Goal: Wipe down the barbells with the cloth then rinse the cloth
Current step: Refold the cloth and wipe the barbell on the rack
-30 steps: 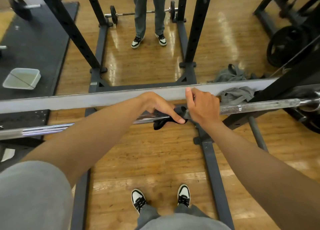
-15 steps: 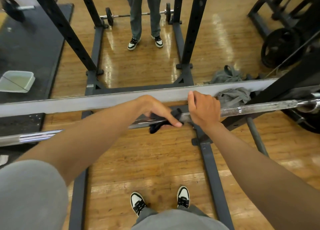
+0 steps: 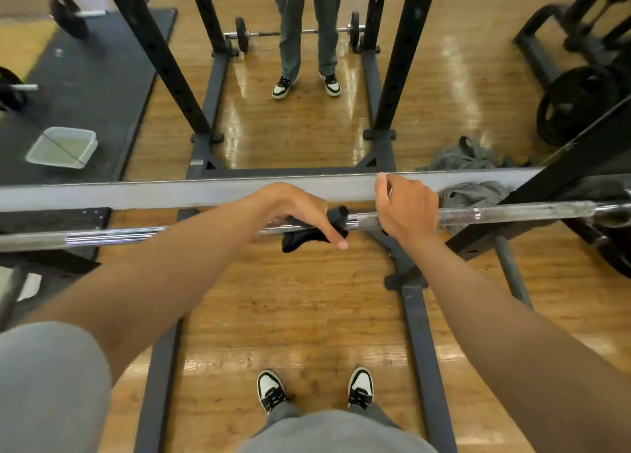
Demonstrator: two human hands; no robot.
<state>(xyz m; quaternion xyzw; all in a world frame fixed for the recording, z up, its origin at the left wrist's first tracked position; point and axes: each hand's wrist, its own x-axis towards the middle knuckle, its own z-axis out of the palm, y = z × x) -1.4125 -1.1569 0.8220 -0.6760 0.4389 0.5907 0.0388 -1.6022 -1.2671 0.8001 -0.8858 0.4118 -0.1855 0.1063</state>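
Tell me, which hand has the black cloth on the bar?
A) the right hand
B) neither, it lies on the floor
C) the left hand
C: the left hand holds the cloth wrapped on the bar, while the right hand grips bare bar beside it.

Left hand (image 3: 300, 210), gripping the black cloth (image 3: 309, 235) around the long chrome steel barbell (image 3: 512, 213), sits slightly further left along it than before; right hand's (image 3: 406, 206) grip unchanged.
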